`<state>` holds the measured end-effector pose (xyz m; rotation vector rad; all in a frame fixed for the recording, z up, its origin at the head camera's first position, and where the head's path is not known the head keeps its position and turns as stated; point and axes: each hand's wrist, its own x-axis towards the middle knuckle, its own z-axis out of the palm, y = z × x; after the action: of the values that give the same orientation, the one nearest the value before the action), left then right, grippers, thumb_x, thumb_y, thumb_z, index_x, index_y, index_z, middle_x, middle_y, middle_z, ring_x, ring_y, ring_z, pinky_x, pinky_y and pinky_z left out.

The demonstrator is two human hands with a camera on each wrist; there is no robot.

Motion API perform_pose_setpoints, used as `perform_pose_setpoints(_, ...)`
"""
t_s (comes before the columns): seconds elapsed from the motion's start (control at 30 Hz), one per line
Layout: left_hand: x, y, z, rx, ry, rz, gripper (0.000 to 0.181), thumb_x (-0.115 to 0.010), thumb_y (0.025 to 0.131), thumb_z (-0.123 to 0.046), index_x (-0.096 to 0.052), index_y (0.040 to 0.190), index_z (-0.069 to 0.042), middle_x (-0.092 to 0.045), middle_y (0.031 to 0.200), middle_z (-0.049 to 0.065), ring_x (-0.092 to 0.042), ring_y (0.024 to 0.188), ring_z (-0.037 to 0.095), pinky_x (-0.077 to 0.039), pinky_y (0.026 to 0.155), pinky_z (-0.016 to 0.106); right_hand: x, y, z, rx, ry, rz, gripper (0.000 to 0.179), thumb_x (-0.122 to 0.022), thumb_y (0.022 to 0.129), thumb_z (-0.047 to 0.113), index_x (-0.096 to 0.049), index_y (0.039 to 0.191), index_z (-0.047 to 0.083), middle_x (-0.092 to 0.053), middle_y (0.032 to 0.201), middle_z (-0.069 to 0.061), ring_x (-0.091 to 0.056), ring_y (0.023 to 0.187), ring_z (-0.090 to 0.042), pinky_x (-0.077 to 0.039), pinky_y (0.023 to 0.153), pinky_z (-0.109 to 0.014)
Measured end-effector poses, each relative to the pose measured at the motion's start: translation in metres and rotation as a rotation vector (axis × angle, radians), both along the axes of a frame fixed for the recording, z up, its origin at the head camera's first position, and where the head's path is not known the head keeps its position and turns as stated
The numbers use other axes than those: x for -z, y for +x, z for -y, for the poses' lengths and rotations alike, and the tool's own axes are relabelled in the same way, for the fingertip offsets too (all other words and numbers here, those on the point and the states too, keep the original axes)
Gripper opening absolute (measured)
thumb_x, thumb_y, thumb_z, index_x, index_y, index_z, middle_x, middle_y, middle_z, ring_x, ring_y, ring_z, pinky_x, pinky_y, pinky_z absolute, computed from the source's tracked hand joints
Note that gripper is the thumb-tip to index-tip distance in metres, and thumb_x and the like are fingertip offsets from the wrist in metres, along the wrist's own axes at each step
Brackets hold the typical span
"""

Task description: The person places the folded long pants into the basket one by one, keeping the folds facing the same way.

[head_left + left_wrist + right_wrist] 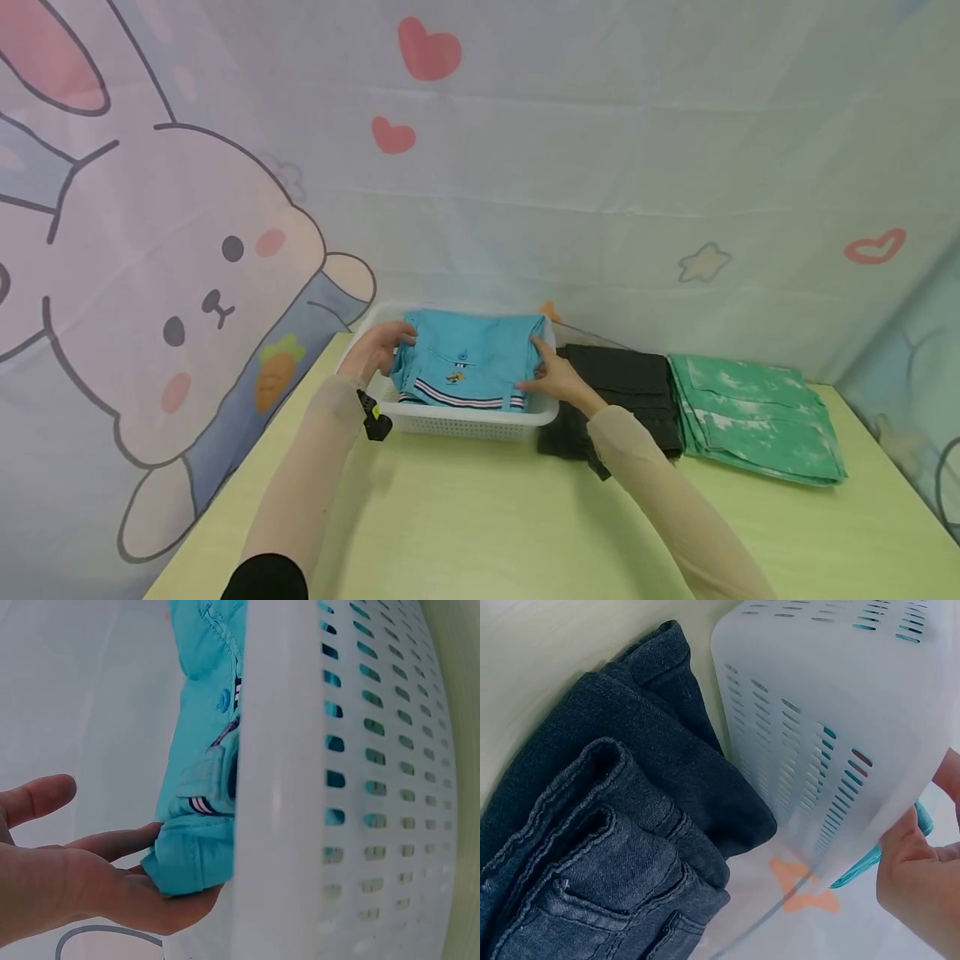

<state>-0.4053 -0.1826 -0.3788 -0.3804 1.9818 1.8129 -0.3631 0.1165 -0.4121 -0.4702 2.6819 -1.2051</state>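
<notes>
Folded light-blue shorts [468, 358], with a buttoned pocket, a small embroidered figure and striped trim, lie in a white plastic basket [457, 427]. My left hand [381, 346] is at their left edge. In the left wrist view the straight fingers of that hand [112, 877] touch a corner of the shorts [199, 851] from below, and the thumb stands apart. At the right edge, my right hand [562, 379] touches the shorts with thumb and forefinger spread. The right wrist view has this hand [922, 874] over the basket's rim, with its fingertips partly hidden.
Folded black jeans [626, 383] lie on the table just right of the basket, under the right wrist. Beyond them is a folded green-and-white patterned garment [757, 417]. A printed cloth backdrop [600, 167] hangs behind the pale green table [480, 517].
</notes>
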Motion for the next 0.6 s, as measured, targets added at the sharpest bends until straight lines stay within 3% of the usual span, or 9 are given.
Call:
perform_pose_setpoints(0.13,-0.022,0.022,-0.005,0.005,0.004,0.024,0.053,-0.036,0.093,-0.015,-0.018,0.142,-0.004,-0.002,0.151,0.011,0.018,0.136,0.031,0.010,0.109,0.049,0.000,0.000,0.001,-0.040,0.008,-0.038,0.079,-0.066,0.080,0.020,-0.020,0.143,0.015,-0.037,0.134,-0.027,-0.046,0.117,-0.040,-0.041,0.092,-0.049)
perform_pose_setpoints(0.27,-0.027,0.027,-0.005,-0.011,-0.003,0.049,0.054,-0.037,0.093,-0.016,-0.019,0.142,-0.005,-0.003,0.151,0.010,0.016,0.137,0.030,0.007,0.110,0.049,0.001,-0.001,0.003,-0.059,0.068,-0.103,0.066,-0.065,0.081,0.021,-0.033,0.138,0.013,-0.047,0.127,-0.023,-0.053,0.108,-0.036,-0.045,0.086,-0.047)
perform_pose_setpoints(0.43,-0.015,0.019,0.001,-0.027,-0.043,0.064,0.056,-0.042,0.091,-0.020,-0.021,0.141,-0.006,-0.010,0.151,0.009,0.011,0.138,0.030,0.002,0.109,0.053,0.001,0.003,0.010,-0.062,0.156,-0.161,0.056,-0.064,0.082,0.019,-0.043,0.132,0.007,-0.048,0.129,-0.020,-0.053,0.109,-0.034,-0.047,0.085,-0.045)
perform_pose_setpoints(0.6,-0.005,0.014,0.005,-0.030,-0.059,0.084,0.059,-0.041,0.091,-0.020,-0.017,0.142,-0.005,-0.008,0.151,0.010,0.011,0.138,0.030,0.001,0.109,0.052,0.002,0.006,0.016,-0.083,0.232,-0.224,0.050,-0.063,0.082,0.017,-0.048,0.128,0.002,-0.050,0.129,-0.018,-0.052,0.111,-0.032,-0.047,0.087,-0.042)
